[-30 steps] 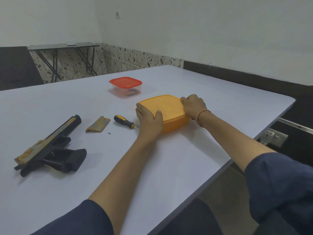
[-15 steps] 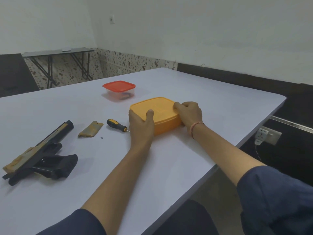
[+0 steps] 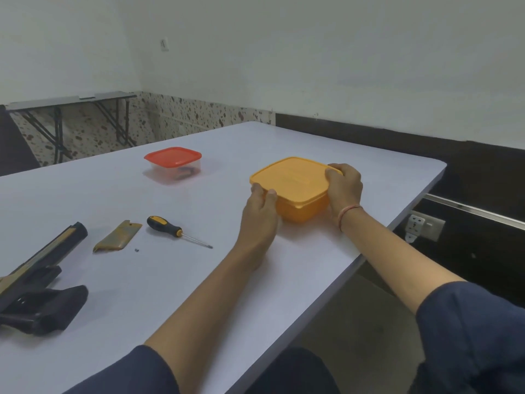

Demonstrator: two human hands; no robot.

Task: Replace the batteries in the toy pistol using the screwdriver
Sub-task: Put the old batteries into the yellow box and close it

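A closed orange lidded box [image 3: 292, 183] stands on the white table [image 3: 170, 294]. My left hand [image 3: 260, 214] grips its near left corner, and my right hand [image 3: 345, 187] grips its right side. The black and tan toy pistol [image 3: 37, 291] lies at the far left, partly cut off by the frame edge. Its tan battery cover [image 3: 118, 237] lies beside it, with a tiny screw [image 3: 137, 250] close by. To the right of the cover lies the screwdriver [image 3: 176, 231] with a black and yellow handle.
A small clear container with a red lid [image 3: 173, 164] stands farther back on the table. The table's right edge runs close to the orange box. A wall socket [image 3: 423, 226] sits below that edge. A folding table [image 3: 71, 100] stands by the far wall.
Both hands have slid the orange box to the right, away from the screwdriver, whose full shaft now shows. The camera view has shifted too.
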